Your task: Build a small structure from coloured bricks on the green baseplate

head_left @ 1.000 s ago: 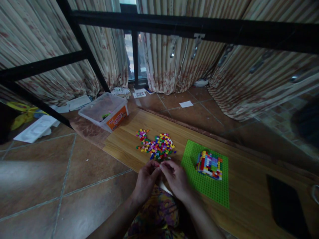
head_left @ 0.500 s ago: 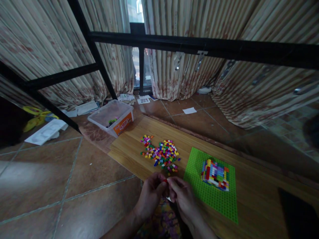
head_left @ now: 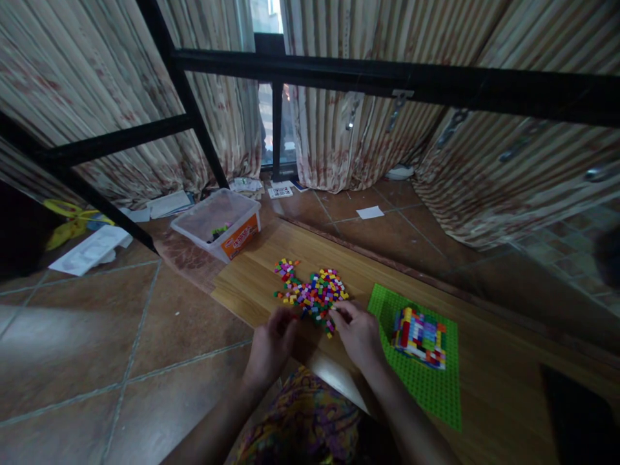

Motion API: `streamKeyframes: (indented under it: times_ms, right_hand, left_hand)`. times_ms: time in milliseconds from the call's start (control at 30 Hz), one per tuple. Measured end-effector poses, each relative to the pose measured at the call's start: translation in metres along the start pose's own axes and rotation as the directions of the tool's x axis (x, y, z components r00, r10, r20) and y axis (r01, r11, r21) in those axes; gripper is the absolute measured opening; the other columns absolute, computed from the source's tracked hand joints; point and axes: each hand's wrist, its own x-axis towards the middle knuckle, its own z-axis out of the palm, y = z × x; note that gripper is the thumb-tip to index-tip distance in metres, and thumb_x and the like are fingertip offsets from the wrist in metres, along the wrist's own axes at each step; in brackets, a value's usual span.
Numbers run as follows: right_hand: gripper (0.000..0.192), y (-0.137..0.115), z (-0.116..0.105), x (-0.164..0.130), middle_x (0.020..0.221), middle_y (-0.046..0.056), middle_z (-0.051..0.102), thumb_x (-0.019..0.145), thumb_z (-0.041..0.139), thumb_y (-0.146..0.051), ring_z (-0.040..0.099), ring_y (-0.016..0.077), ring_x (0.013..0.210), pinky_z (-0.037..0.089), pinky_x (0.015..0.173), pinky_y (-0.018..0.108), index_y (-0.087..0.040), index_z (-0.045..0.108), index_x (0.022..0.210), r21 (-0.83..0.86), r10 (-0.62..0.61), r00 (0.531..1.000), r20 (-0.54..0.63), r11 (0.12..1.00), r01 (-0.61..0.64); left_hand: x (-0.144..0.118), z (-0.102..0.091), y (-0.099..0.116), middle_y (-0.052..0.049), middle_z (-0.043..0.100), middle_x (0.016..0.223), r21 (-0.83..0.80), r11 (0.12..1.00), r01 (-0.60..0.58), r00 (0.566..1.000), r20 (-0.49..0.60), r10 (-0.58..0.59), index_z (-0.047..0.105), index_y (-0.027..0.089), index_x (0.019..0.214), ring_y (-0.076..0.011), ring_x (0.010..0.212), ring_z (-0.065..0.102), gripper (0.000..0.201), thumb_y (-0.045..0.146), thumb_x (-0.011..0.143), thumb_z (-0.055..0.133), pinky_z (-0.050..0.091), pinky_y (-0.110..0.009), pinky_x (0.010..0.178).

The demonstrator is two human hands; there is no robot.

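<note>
I see both hands down at the near edge of the loose brick pile [head_left: 312, 294] on the wooden board [head_left: 252, 284]. Left hand [head_left: 270, 345] and right hand [head_left: 357, 332] sit apart, fingers curled over the nearest bricks; can't tell if either actually pinches one. Right of the pile lies the green baseplate [head_left: 431, 387] with a multicoloured brick block [head_left: 419, 329] on it. Far left, a clear plastic tub [head_left: 217, 223] rests on the tiled floor [head_left: 97, 336].
</note>
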Motion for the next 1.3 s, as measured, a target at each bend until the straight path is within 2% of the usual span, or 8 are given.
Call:
streamKeyframes:
  times_ms: [133,400,667,867,1000,1133,1233,1300]
  right_hand:
    - [0.018,0.003,0.003,0.008,0.081,0.003,0.065,0.083,0.056,-0.027,0.062,0.0178,0.073,0.047,0.070,0.029,-0.021,0.070,0.091,-0.131,-0.042,0.999,0.014,0.990,0.043]
    - [0.021,-0.010,0.012,0.010,0.092,0.005,0.066,0.087,0.051,-0.019,0.062,0.0172,0.081,0.047,0.077,0.028,-0.021,0.069,0.097,-0.145,-0.164,0.980,0.114,0.973,0.180]
    - [0.017,-0.027,0.025,0.018,0.094,0.006,0.065,0.087,0.056,-0.016,0.060,0.0201,0.092,0.046,0.083,0.031,-0.023,0.069,0.096,-0.264,-0.220,0.928,0.301,0.916,0.303]
    - [0.022,-0.021,0.018,0.017,0.094,0.006,0.064,0.089,0.051,-0.013,0.060,0.0195,0.090,0.046,0.082,0.031,-0.022,0.070,0.095,-0.280,-0.193,0.949,0.248,0.924,0.261]
    - [0.020,-0.027,0.019,0.004,0.095,0.004,0.063,0.090,0.051,-0.015,0.059,0.0185,0.092,0.046,0.084,0.030,-0.022,0.067,0.098,-0.230,-0.222,0.933,0.284,0.929,0.291]
    - [0.014,-0.034,0.032,-0.013,0.098,0.005,0.062,0.087,0.056,-0.015,0.056,0.0214,0.097,0.046,0.084,0.033,-0.022,0.066,0.094,-0.344,-0.223,0.915,0.335,0.875,0.340]
    - [0.015,-0.037,0.040,-0.017,0.098,0.006,0.062,0.088,0.053,-0.011,0.055,0.0225,0.096,0.046,0.082,0.034,-0.021,0.064,0.090,-0.446,-0.232,0.911,0.342,0.813,0.374]
    - [0.015,-0.038,0.041,-0.017,0.096,0.006,0.062,0.088,0.052,-0.010,0.055,0.0218,0.094,0.046,0.082,0.033,-0.020,0.062,0.088,-0.455,-0.242,0.907,0.345,0.802,0.387]
  left_hand:
    - [0.011,-0.004,-0.004,-0.001,0.069,0.081,0.210,0.975,-0.071,0.997,-0.018,0.076,0.066,0.024,0.091,-0.0163,0.071,0.063,0.014,0.031,0.083,0.057,0.045,-0.025,0.067]
    - [0.018,0.005,-0.014,-0.004,0.070,0.100,0.392,0.901,-0.183,0.983,0.077,0.167,0.062,0.025,0.102,-0.0200,0.088,0.067,0.019,0.027,0.087,0.051,0.049,-0.030,0.078]
    - [0.018,-0.001,-0.014,-0.005,0.067,0.103,0.392,0.897,-0.204,0.976,0.146,0.159,0.059,0.021,0.106,-0.0186,0.093,0.065,0.025,0.017,0.086,0.046,0.050,-0.031,0.084]
    - [0.018,-0.002,-0.016,-0.005,0.068,0.105,0.396,0.896,-0.202,0.978,0.135,0.160,0.057,0.021,0.111,-0.0189,0.096,0.065,0.030,0.015,0.083,0.049,0.051,-0.032,0.085]
    - [0.016,-0.003,-0.016,-0.004,0.067,0.107,0.377,0.891,-0.254,0.965,0.157,0.209,0.057,0.022,0.111,-0.0173,0.098,0.064,0.033,0.012,0.080,0.049,0.051,-0.030,0.087]
    - [0.015,-0.005,-0.016,-0.003,0.068,0.103,0.361,0.890,-0.278,0.959,0.151,0.238,0.057,0.023,0.109,-0.0169,0.095,0.065,0.032,0.013,0.080,0.047,0.052,-0.030,0.085]
    - [0.017,-0.006,-0.017,-0.003,0.069,0.100,0.368,0.884,-0.288,0.957,0.139,0.254,0.059,0.022,0.107,-0.0179,0.093,0.066,0.030,0.017,0.080,0.048,0.053,-0.030,0.083]
    - [0.018,-0.007,-0.018,-0.004,0.069,0.100,0.371,0.881,-0.294,0.956,0.139,0.260,0.059,0.022,0.107,-0.0186,0.092,0.067,0.028,0.021,0.081,0.048,0.053,-0.030,0.081]
